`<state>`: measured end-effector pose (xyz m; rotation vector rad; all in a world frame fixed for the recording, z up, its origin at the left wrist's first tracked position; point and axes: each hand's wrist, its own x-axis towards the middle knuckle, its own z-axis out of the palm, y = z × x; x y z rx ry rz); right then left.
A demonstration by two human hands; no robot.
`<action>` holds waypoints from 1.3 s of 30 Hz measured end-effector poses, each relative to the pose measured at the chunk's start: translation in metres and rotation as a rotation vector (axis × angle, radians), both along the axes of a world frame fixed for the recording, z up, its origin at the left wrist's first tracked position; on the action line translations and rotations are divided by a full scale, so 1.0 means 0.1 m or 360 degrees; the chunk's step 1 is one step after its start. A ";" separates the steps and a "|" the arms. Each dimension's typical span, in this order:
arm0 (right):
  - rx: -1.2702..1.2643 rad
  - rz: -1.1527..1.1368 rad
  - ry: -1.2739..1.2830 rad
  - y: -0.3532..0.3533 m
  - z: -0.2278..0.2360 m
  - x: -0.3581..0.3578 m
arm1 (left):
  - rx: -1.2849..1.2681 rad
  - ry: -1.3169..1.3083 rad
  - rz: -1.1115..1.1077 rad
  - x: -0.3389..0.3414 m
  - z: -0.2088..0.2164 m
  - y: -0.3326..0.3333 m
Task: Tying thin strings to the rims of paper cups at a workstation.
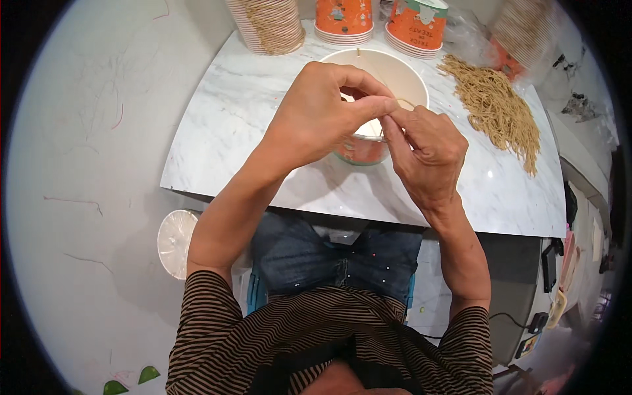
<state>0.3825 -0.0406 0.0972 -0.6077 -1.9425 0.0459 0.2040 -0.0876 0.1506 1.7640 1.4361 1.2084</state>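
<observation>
Over the near rim of a paper bucket [409,74], white inside and orange outside, my two hands meet fingertip to fingertip. A thin tan cord [406,101] curves out by the fingers, and a short end of cord shows at the far rim. My left hand [322,108] pinches at the cord with thumb and forefinger. Beside it, my right hand [431,145] is closed in a pinch on the cord as well. The fingers cover most of the near rim, so the exact spot where the cord passes is hidden.
A heap of loose tan cords [497,105] lies at the table's right. Behind the bucket stand a stack of pale buckets with cords [266,26] and orange printed buckets [343,16]. A plastic-covered round white container [176,243] is below the marble-patterned table [224,125], left.
</observation>
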 end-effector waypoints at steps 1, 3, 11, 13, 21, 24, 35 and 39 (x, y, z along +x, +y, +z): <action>-0.0001 -0.0005 0.0003 0.00 0.00 0.00 | -0.0001 0.0003 -0.0005 0.01 0.00 0.00; -0.0037 0.0002 -0.0018 -0.02 0.01 0.00 | -0.0134 -0.0241 -0.0034 0.02 0.01 -0.01; -0.0547 0.0377 0.0148 -0.05 -0.02 0.17 | -0.0060 -0.0731 -0.0218 0.00 0.00 0.02; -0.0656 0.0597 0.0052 0.01 0.00 0.30 | -0.0091 -0.0749 -0.0235 -0.03 0.01 0.02; -0.0479 0.0750 -0.0152 0.14 0.20 0.61 | -0.0313 -0.0210 -0.0173 0.02 0.12 0.09; -0.0374 0.0606 -0.0042 0.16 0.17 0.58 | -0.0341 -0.0179 -0.0225 0.05 0.10 0.10; -0.0346 0.0432 -0.0135 0.22 0.16 0.51 | -0.0386 -0.0122 -0.0368 0.04 0.11 0.17; -0.0581 0.0366 -0.0012 0.18 0.12 0.50 | -0.0408 -0.0368 -0.0415 0.01 0.08 0.16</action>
